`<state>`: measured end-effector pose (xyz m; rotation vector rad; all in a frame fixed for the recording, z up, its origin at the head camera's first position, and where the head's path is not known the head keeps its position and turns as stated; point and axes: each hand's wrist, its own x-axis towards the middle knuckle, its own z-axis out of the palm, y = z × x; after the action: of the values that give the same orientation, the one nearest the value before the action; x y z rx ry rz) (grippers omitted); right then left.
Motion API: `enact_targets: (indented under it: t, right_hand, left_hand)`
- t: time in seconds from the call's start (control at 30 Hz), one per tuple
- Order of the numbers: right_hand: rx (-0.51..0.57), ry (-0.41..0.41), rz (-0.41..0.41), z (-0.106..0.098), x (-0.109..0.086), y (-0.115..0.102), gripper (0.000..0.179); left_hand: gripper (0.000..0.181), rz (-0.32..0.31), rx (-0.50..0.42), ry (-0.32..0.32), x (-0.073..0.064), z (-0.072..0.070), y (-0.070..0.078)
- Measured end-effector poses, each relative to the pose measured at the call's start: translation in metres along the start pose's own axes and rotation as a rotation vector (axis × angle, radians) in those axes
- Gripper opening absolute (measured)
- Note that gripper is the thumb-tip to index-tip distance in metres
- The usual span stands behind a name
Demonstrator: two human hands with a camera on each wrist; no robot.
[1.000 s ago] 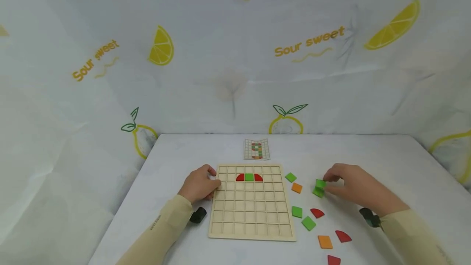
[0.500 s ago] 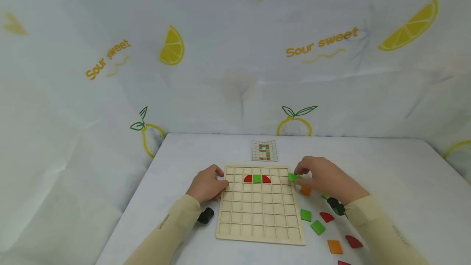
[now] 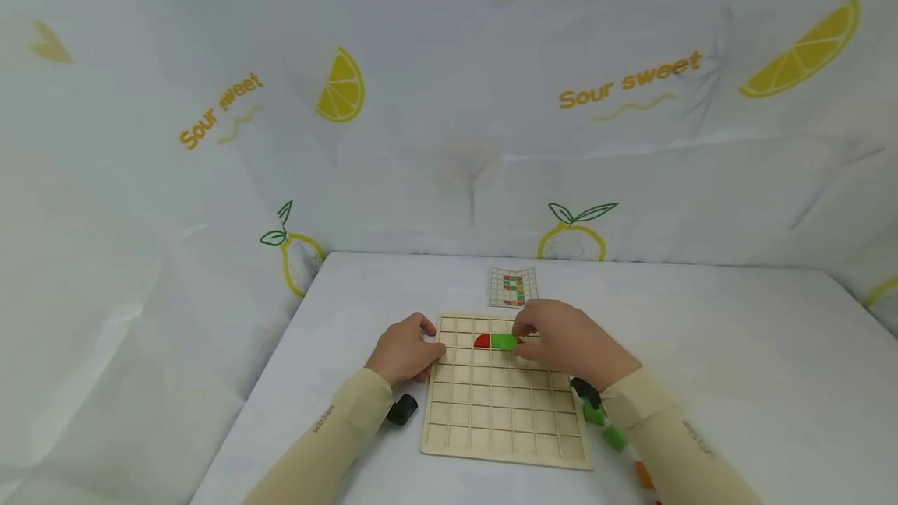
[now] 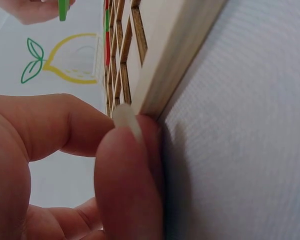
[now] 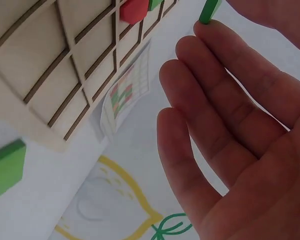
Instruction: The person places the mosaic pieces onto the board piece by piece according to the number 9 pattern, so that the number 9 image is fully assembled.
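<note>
A wooden grid board (image 3: 484, 404) lies on the table, its upper cells holding a red quarter-round tile (image 3: 482, 340) and a green square tile. My left hand (image 3: 403, 347) grips the board's left edge, with the thumb (image 4: 125, 160) against the edge in the left wrist view. Over the upper part of the board, my right hand (image 3: 564, 337) pinches a green square tile (image 5: 208, 11) between thumb and fingertips. Another red tile (image 5: 134, 10) in the grid is mostly covered by that tile and hand in the head view.
A small pattern card (image 3: 512, 287) with a coloured design lies behind the board. Several loose tiles are to the right, among them green tiles (image 3: 615, 437) and an orange tile (image 3: 643, 474), partly hidden by the right arm. A printed lemon sheet (image 3: 435, 100) hangs behind.
My right hand has picked up a green tile from the right side and carried it left over the board. The left hand stays at the board's edge. The head view has turned slightly left.
</note>
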<state>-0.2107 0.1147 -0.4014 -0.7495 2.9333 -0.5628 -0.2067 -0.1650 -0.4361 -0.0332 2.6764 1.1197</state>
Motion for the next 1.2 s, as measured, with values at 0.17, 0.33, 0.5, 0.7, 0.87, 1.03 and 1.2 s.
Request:
enact_targets:
  t: [0.17,0.33,0.5,0.7,0.87,1.03,1.2]
  right_hand:
    - [-0.015,-0.025,-0.002,0.010,0.011,-0.013,0.013]
    - [-0.041,-0.032,-0.005,0.018,0.017,-0.020,0.011]
    - [-0.093,-0.011,-0.051,0.023,0.021,-0.024,0.011]
    - [-0.110,-0.009,-0.052,0.027,0.025,-0.030,0.015]
    - [-0.099,-0.014,-0.055,0.029,0.026,-0.033,0.013]
    - [-0.104,-0.015,-0.081,0.031,0.026,-0.034,0.012]
    - [-0.120,0.000,-0.090,0.032,0.025,-0.033,0.012]
  left_hand:
    - [0.031,0.004,0.005,0.008,0.001,0.001,-0.001]
    - [0.030,-0.009,0.011,0.001,0.002,0.002,0.000]
    - [0.030,-0.006,0.010,0.003,0.002,0.001,0.000]
    - [0.030,0.008,0.004,0.002,0.001,-0.001,0.000]
    - [0.031,-0.010,0.020,0.005,0.001,-0.002,0.001]
    - [0.031,-0.019,0.026,0.003,0.000,-0.002,0.000]
    - [0.031,-0.011,0.027,0.003,0.001,-0.001,0.000]
